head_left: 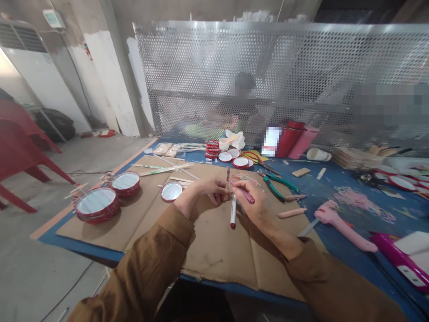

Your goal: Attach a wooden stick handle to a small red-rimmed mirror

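Brown cardboard lies over the near middle of the blue table, maybe to keep the top clean. Both hands meet above it. The left hand is closed in a pinch, and seems to grip a thin dark stick that pokes up past the fingertips, perhaps so it won't wobble. The right hand curls its fingers around a pink tool, close beside the stick. Just below the hands is a white marker with a red end; I can't tell if anything holds it up. Two round red tubs sit at the left, likely out of the way. Green-handled pliers lie to the right, probably for easy reach.
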`<move>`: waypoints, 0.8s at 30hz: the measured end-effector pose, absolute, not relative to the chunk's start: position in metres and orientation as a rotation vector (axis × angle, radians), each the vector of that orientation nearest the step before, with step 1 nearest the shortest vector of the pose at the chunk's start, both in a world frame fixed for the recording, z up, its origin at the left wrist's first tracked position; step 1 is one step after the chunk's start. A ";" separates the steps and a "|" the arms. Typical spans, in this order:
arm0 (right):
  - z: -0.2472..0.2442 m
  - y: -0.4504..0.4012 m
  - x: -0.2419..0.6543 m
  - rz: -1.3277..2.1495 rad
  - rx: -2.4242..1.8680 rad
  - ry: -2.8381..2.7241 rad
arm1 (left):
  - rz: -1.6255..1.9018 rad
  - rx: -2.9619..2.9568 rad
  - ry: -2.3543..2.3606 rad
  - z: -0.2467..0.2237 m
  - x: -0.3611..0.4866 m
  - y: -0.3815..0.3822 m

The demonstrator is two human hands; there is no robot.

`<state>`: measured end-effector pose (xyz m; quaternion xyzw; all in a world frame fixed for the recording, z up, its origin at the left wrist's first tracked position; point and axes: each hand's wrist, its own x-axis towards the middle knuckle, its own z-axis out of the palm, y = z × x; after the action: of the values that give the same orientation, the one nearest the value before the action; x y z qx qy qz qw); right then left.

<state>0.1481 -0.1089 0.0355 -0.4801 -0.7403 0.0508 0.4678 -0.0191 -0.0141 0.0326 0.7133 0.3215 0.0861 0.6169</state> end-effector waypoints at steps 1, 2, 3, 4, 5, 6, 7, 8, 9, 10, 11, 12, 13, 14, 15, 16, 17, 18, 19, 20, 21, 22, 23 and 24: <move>0.036 -0.109 0.148 0.126 -1.178 -1.818 | 0.199 1.641 0.742 0.033 -0.019 -0.014; 0.036 -0.109 0.148 0.128 -1.183 -1.816 | 0.199 1.640 0.745 0.033 -0.019 -0.014; 0.035 -0.109 0.149 0.125 -1.189 -1.810 | 0.198 1.639 0.748 0.034 -0.019 -0.015; 0.035 -0.109 0.149 0.119 -1.193 -1.802 | 0.197 1.639 0.751 0.034 -0.020 -0.015; 0.035 -0.109 0.149 0.111 -1.194 -1.796 | 0.196 1.640 0.754 0.036 -0.020 -0.016; 0.035 -0.109 0.149 0.107 -1.190 -1.796 | 0.195 1.642 0.757 0.037 -0.020 -0.016; 0.035 -0.109 0.149 0.109 -1.184 -1.803 | 0.195 1.645 0.761 0.037 -0.020 -0.017; 0.034 -0.108 0.149 0.114 -1.176 -1.810 | 0.197 1.648 0.765 0.038 -0.019 -0.017; 0.034 -0.108 0.149 0.122 -1.171 -1.818 | 0.198 1.651 0.769 0.039 -0.019 -0.018; 0.034 -0.108 0.149 0.130 -1.168 -1.823 | 0.199 1.652 0.773 0.039 -0.019 -0.018; 0.034 -0.108 0.149 0.133 -1.166 -1.820 | 0.200 1.652 0.773 0.039 -0.019 -0.018; 0.034 -0.109 0.149 0.134 -1.166 -1.811 | 0.198 1.648 0.771 0.038 -0.019 -0.017; 0.034 -0.109 0.148 0.132 -1.170 -1.796 | 0.195 1.643 0.768 0.038 -0.019 -0.017; 0.035 -0.110 0.148 0.130 -1.175 -1.775 | 0.192 1.639 0.766 0.037 -0.019 -0.017; 0.035 -0.110 0.148 0.129 -1.181 -1.758 | 0.189 1.636 0.765 0.037 -0.019 -0.016; 0.035 -0.110 0.148 0.126 -1.184 -1.745 | 0.189 1.635 0.765 0.037 -0.019 -0.016; 0.035 -0.110 0.148 0.122 -1.186 -1.741 | 0.188 1.635 0.765 0.036 -0.019 -0.016; 0.035 -0.110 0.148 0.114 -1.183 -1.745 | 0.188 1.637 0.766 0.036 -0.019 -0.016; 0.034 -0.109 0.148 0.107 -1.178 -1.757 | 0.189 1.639 0.767 0.036 -0.019 -0.016; 0.034 -0.109 0.148 0.102 -1.172 -1.773 | 0.189 1.642 0.769 0.037 -0.019 -0.016; 0.034 -0.109 0.149 0.098 -1.166 -1.787 | 0.188 1.645 0.773 0.037 -0.019 -0.016; 0.033 -0.108 0.149 0.098 -1.163 -1.797 | 0.188 1.647 0.776 0.037 -0.019 -0.016; 0.033 -0.108 0.149 0.103 -1.162 -1.808 | 0.186 1.648 0.777 0.037 -0.019 -0.016; 0.033 -0.108 0.149 0.113 -1.165 -1.819 | 0.187 1.647 0.776 0.038 -0.019 -0.016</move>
<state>0.1490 -0.1081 0.0329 -0.4752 -0.7425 0.0461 0.4699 -0.0193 -0.0164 0.0377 0.7132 0.3363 0.0810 0.6097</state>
